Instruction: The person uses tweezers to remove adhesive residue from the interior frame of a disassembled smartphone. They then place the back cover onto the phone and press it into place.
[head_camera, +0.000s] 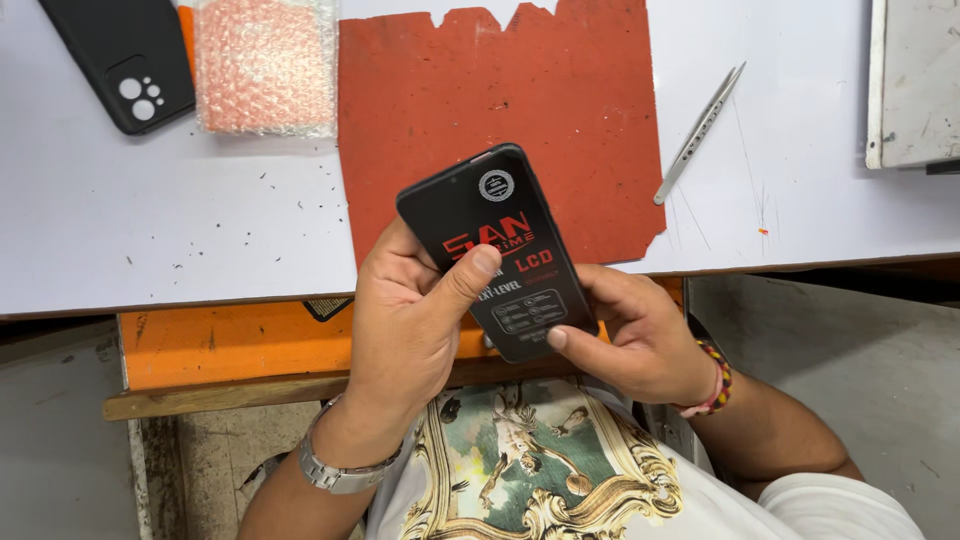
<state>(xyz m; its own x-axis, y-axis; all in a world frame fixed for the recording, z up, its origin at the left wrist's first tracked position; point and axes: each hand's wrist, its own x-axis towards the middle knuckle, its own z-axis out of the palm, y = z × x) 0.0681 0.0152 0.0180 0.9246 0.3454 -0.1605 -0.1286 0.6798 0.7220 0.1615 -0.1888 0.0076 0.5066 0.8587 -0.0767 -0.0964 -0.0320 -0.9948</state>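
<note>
A black phone screen panel (500, 225) with a printed protective film is held tilted above the table's front edge. My left hand (405, 340) grips its left side, the thumb pressed across the film near the middle. My right hand (640, 335) holds the panel's lower right corner, with a finger on its bottom edge. A silver watch sits on my left wrist, and a beaded band on the right.
A torn red mat (590, 120) lies on the white table (150, 220). Metal tweezers (698, 132) rest to its right. A black phone case (125, 60) and a bubble-wrap pouch (265, 65) lie at the back left. A grey tray edge (915, 85) is at the far right.
</note>
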